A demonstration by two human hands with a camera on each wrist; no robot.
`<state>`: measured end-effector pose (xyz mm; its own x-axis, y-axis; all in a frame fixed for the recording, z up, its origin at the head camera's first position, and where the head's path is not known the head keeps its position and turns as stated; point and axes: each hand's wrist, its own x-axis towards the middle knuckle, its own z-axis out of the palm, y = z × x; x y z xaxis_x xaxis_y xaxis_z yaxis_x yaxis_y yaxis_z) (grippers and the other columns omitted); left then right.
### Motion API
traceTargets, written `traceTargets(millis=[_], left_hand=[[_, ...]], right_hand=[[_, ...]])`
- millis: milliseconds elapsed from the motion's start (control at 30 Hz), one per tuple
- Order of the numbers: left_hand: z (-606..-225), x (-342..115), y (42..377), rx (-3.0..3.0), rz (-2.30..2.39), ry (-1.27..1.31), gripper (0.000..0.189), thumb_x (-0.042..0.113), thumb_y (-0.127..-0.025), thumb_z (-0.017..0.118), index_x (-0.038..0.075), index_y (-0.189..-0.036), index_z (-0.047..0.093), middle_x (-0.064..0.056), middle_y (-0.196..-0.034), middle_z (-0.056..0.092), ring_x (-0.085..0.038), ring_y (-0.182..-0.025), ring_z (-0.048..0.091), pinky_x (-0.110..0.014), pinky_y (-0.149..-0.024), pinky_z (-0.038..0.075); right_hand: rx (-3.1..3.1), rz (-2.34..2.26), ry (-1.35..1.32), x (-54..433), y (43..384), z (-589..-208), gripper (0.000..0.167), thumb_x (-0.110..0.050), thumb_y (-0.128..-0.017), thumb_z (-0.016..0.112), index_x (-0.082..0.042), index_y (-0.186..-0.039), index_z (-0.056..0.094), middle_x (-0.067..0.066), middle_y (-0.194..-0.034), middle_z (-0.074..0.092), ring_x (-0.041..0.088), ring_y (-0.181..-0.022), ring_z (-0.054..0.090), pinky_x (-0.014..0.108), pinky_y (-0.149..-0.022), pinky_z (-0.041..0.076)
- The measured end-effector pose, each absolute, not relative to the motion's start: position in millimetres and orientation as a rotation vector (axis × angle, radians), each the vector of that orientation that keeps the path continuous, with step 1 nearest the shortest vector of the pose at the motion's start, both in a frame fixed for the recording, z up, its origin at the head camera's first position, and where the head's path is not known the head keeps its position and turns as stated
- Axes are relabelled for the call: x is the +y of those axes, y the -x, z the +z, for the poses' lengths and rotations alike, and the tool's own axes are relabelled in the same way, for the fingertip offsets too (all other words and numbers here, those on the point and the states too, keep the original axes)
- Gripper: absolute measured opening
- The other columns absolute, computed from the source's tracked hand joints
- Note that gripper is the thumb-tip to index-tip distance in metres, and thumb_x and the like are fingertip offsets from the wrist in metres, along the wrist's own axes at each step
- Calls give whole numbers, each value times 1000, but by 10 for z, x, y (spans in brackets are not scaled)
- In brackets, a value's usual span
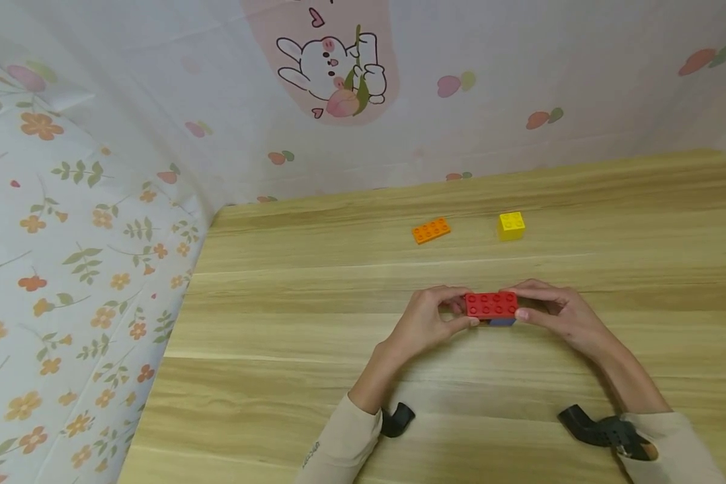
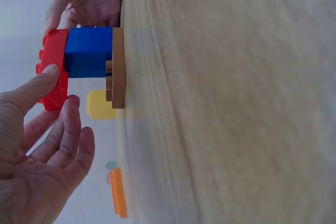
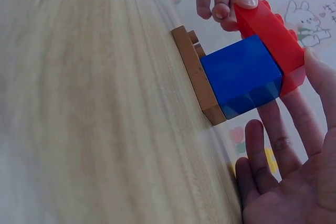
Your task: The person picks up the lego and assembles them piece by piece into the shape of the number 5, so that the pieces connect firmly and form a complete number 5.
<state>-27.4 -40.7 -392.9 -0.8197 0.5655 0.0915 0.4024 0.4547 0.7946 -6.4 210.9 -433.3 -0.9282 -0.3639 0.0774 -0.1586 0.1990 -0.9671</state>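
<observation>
A red eight-stud building brick (image 1: 491, 306) lies across the top of a blue brick (image 2: 88, 52) and touches it. One end of the red brick juts out past the blue one. Beneath them a brown studded plate (image 2: 118, 69) rests on the table, partly covered by the blue brick. My left hand (image 1: 421, 321) pinches the red brick's left end between thumb and fingers. At its right end, over the blue brick, my right hand (image 1: 567, 316) pinches the same red brick. From the head view, the brown plate is mostly hidden.
Farther back on the wooden table (image 1: 290, 302) lie a flat orange plate (image 1: 431, 230) and a yellow brick (image 1: 511, 226). A patterned cloth (image 1: 218, 94) hangs behind the table, and a flowered one (image 1: 66, 269) at the left. Black wrist mounts (image 1: 605, 431) sit by the sleeves.
</observation>
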Motion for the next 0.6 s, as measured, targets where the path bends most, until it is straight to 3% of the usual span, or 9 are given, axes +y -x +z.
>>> traceTargets(millis=[600], left_hand=[[-3925,-410,286,2526,1273,-856,41,17,-78,77,0,-114,65,2,-86,64,0,-74,55,-16,-69,48]], right_hand=[[2304,-1810,495,2097,70,-4319,31,3,-87,62,0,-118,63,-1,-116,58,10,-106,49,16,-87,35]])
